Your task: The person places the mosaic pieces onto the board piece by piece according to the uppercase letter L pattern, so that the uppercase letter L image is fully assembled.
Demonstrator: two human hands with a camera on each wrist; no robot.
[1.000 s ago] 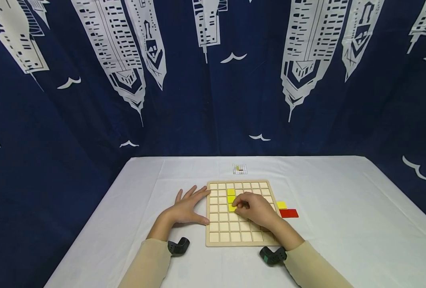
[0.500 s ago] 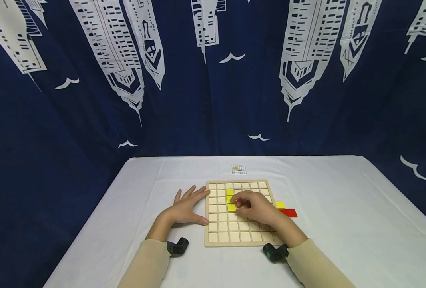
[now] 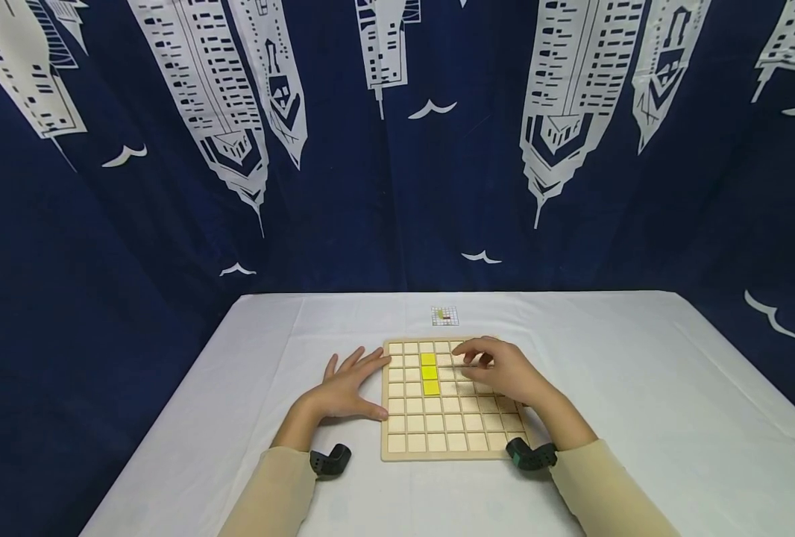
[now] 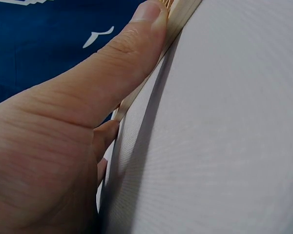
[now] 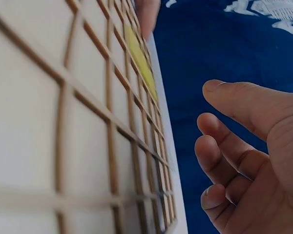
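A wooden grid board (image 3: 397, 443) lies on the white table. Set in one of its columns is a line of 3 yellow square tiles (image 3: 429, 373); part of that yellow line (image 5: 140, 61) shows in the right wrist view. My left hand (image 3: 344, 391) is spread along the board's left edge, its thumb and fingertips touching the frame. In the left wrist view the thumb (image 4: 117, 63) presses at the wooden rim (image 4: 178, 27). Over the right half of the board hovers my right hand (image 3: 501, 371). Its fingers (image 5: 210, 151) are loosely bent, apart from the thumb, with nothing between them.
A small card printed with a grid (image 3: 445, 316) lies behind the board. Black camera mounts sit on the left wrist (image 3: 330, 460) and the right wrist (image 3: 530, 455). A dark blue curtain (image 3: 371, 201) with white building prints hangs beyond the table's far edge.
My right hand has lifted off the lowest yellow tile and moved right, uncovering the yellow line. It now hides the loose yellow and red pieces right of the board. My left hand stays put.
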